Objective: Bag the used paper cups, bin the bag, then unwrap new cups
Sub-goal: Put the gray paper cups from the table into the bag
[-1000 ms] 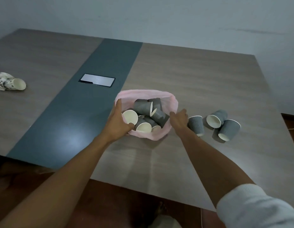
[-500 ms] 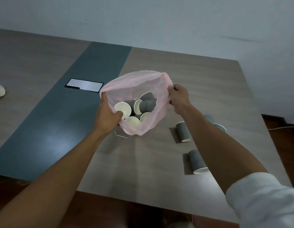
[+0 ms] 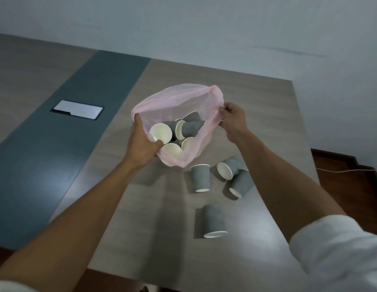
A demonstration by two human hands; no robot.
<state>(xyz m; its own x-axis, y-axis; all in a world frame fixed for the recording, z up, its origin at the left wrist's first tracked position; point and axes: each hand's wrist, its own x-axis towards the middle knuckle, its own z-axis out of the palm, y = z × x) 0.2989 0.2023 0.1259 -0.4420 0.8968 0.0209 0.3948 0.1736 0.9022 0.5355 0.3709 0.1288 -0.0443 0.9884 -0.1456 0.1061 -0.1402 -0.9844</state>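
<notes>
A thin pink plastic bag point(image 3: 179, 100) hangs open above the table, with several grey ribbed paper cups point(image 3: 189, 128) inside. My left hand point(image 3: 143, 144) grips its near-left rim. My right hand point(image 3: 233, 118) pinches the rim on the right. Several more grey cups lie loose on the table below and to the right: one point(image 3: 201, 180), a second point(image 3: 228, 167) on its side, a third point(image 3: 240, 184) against my right forearm, and another point(image 3: 214, 221) nearer to me.
The wooden table point(image 3: 141, 207) has a dark grey centre strip point(image 3: 57, 157) with a metal cable hatch point(image 3: 78, 108). Its right edge and near edge drop to a dark floor point(image 3: 352, 182). A pale wall point(image 3: 204, 28) stands behind.
Both hands lifted the bag off the table and held its mouth wider. The view shifted right, so the cups at the far left are out of sight.
</notes>
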